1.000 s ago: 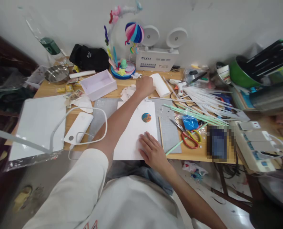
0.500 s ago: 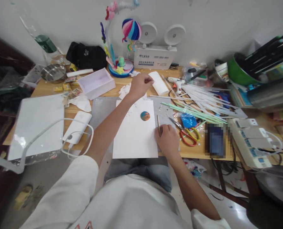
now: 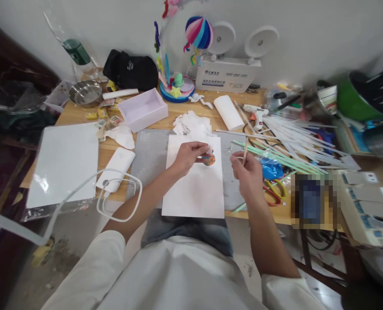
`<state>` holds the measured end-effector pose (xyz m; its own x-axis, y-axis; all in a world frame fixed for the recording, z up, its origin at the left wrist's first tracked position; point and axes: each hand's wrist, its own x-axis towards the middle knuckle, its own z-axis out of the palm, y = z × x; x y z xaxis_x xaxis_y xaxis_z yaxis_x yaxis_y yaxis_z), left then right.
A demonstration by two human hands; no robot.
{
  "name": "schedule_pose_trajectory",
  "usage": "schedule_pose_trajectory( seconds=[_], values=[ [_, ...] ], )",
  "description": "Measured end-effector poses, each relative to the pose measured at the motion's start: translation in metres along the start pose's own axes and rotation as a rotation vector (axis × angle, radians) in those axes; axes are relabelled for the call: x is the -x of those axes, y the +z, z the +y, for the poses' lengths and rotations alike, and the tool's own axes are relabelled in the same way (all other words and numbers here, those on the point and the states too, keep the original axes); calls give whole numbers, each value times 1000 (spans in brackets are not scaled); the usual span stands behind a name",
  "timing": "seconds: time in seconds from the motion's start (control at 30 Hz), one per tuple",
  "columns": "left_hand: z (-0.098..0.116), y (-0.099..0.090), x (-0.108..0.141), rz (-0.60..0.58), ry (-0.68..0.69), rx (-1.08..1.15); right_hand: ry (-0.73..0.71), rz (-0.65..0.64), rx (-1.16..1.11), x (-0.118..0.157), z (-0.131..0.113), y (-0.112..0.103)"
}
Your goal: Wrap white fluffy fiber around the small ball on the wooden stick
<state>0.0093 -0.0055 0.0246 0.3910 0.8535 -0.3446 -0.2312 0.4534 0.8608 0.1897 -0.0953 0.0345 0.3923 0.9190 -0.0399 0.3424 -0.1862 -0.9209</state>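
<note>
My left hand (image 3: 189, 158) hovers over a white sheet of paper (image 3: 194, 193), thumb and index finger pinched together. Whatever is between those fingertips is too small or hidden to make out. Just at the fingertips, partly covered by them, is a round disc (image 3: 211, 160) patterned in orange and teal. I cannot tell whether the fingers touch it. To the right of the sheet, my right hand (image 3: 248, 174) is closed around a thin wooden stick (image 3: 245, 148), which points upward.
A grey cutting mat (image 3: 146, 159) lies under the sheet. Crumpled tissue (image 3: 193, 123) sits behind it. Rightward are white and green strips (image 3: 294, 137), scissors (image 3: 275, 191) and a glue gun (image 3: 257, 114). A power bank (image 3: 117, 168) with a looped cable lies left.
My left hand has come down from the tissue area to the disc. My right hand has lifted off the mat's edge and shifted right with the stick. The view has shifted slightly.
</note>
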Motion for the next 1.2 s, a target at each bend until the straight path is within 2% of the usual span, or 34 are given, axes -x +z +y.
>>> schedule_pose_trajectory(
  seconds=[0.07, 0.13, 0.23, 0.37, 0.5, 0.63, 0.73, 0.9, 1.0, 1.2],
  values=[
    [-5, 3, 0, 1, -6, 24, 59, -49, -84, -13, -13, 12],
    [-9, 5, 1, -3, -4, 45, 71, -116, -67, -24, -21, 23],
    [-13, 6, 3, -12, 6, 58, 81, -174, -101, -34, -22, 33],
    [-14, 5, 2, -14, 8, 57, 158, -230, -242, -37, -15, 35],
    [-14, 3, -1, -60, -2, 75, 192, -231, -298, -37, -17, 34],
    [-13, 4, -2, -29, 45, 21, 174, -244, -329, -34, -23, 36],
    [-14, 5, -2, 0, 86, -26, 92, -236, -227, -33, -24, 39],
    [-17, 5, -3, 28, 130, -8, -99, -105, -18, -36, -18, 43],
    [-14, 3, -2, 23, 152, 13, -104, -104, 32, -40, -16, 41],
    [-9, -1, 0, -82, 151, 73, -76, -190, 17, -43, -17, 29]
  ],
)
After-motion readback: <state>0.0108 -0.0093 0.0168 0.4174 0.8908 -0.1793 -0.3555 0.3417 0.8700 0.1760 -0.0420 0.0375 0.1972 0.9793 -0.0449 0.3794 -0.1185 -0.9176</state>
